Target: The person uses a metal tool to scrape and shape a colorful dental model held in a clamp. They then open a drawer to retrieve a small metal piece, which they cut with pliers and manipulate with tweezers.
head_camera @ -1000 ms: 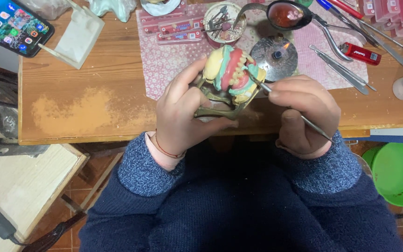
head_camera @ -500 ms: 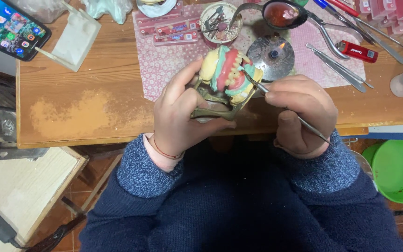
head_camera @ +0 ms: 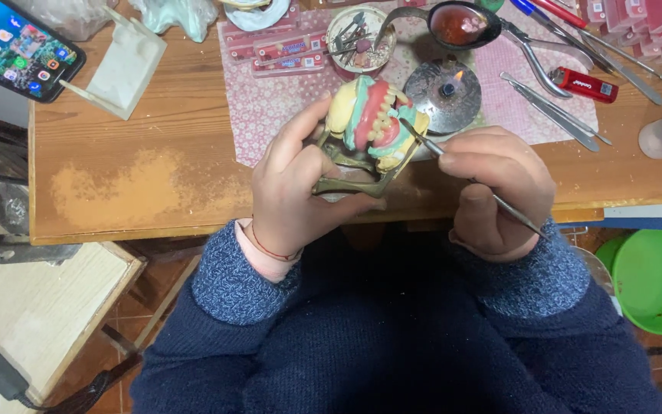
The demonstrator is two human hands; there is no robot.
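A smartphone [head_camera: 21,47] is being left lit at the far left corner of the wooden bench [head_camera: 139,192], beside a pale plaster block [head_camera: 120,70]. Just right of the middle, a denture model on a brass articulator [head_camera: 365,142] is being held up over the bench edge, gripped by the left hand [head_camera: 293,192] with fingers curled round its frame. It is probably being felt as fairly heavy and stiff in the metal, yet fragile in the pink wax and small teeth; the frame seems the safest place for it to be grasped. A thin metal carving tool [head_camera: 469,180] is being pinched pen-fashion by the right hand [head_camera: 492,188], its tip being laid against the wax. Behind, a small spirit burner [head_camera: 446,93] is being kept alight on a patterned mat [head_camera: 285,100], with tweezers [head_camera: 557,107] and a red lighter [head_camera: 588,84] lying further right. A green basin [head_camera: 657,272] is being kept below the bench, at the right.
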